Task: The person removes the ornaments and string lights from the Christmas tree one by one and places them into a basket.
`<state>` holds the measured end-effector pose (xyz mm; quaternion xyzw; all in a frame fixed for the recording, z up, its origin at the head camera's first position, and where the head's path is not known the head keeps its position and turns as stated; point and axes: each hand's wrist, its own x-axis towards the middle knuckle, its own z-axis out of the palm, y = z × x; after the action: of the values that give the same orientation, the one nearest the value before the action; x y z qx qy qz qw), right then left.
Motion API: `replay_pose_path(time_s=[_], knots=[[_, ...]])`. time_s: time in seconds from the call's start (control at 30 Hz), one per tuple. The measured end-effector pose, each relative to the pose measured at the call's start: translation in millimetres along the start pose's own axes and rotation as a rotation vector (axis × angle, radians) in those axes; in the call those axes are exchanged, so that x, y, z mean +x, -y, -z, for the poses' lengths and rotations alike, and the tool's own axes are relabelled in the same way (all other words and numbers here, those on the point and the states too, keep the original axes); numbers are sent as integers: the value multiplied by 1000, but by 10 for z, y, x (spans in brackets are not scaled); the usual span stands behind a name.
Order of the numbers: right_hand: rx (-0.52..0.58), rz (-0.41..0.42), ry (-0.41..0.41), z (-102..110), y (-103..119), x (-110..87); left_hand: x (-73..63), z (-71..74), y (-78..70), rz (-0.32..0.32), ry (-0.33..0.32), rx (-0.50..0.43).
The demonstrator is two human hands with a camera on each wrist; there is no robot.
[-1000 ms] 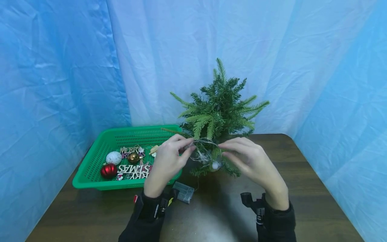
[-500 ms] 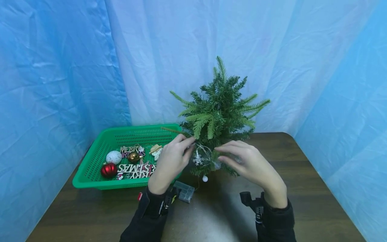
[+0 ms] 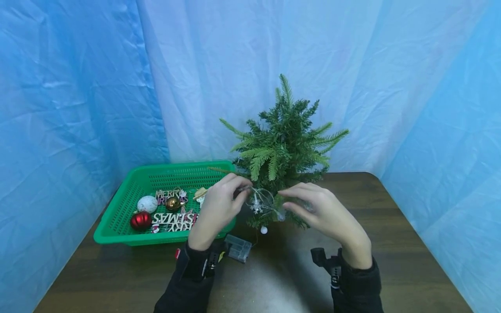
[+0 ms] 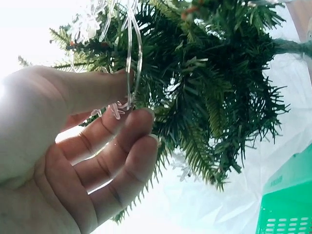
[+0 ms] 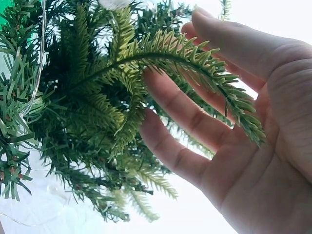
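Note:
In the head view, a small green artificial Christmas tree stands on the table, with clear string lights looped at its lower front. A snowflake light hangs from the wire, and a small white ball hangs below. My left hand pinches the string lights between thumb and fingertips; the left wrist view shows a clear snowflake piece at the fingertips. My right hand is at the tree's lower right, fingers loosely curved. In the right wrist view its fingers lie behind a drooping branch.
A green basket on the left holds a red bauble, a white ball, a gold bauble and lettered ornaments. A clear battery box lies before the tree. Blue curtains enclose the table.
My right hand has shifted slightly left and down, away from the stretched wire. The wire now sags in a loop, with the snowflake light and white ball hanging lower. My left hand keeps its pinch.

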<state>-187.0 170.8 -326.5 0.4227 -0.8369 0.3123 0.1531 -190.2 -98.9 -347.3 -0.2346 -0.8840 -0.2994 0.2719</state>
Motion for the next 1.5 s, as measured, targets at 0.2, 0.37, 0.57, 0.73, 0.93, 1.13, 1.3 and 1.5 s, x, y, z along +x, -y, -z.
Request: replay_pose_path(time_s=[0.2, 0.37, 0.57, 0.73, 0.93, 1.13, 1.3, 1.5], knots=[[2, -6, 1, -11, -4, -17, -10, 79, 43, 40, -2, -48], [4, -9, 1, -18, -4, -21, -4, 120, 96, 46, -45, -96], [-4, -15, -1, -20, -4, -24, 6, 116, 122, 84, -91, -180], [6, -5, 1, -17, 1, -21, 18, 86, 132, 84, -129, -224], [-18, 2, -18, -31, 30, -7, 21, 57, 117, 42, -129, -240], [-84, 15, -46, -158, 131, 94, 22, 54, 98, 52, -121, -240], [-81, -85, 53, -273, 222, 143, 27, 35, 70, 68, -133, -256], [-103, -142, 110, -347, 278, 166, 27, -12, 44, 52, -146, -261]])
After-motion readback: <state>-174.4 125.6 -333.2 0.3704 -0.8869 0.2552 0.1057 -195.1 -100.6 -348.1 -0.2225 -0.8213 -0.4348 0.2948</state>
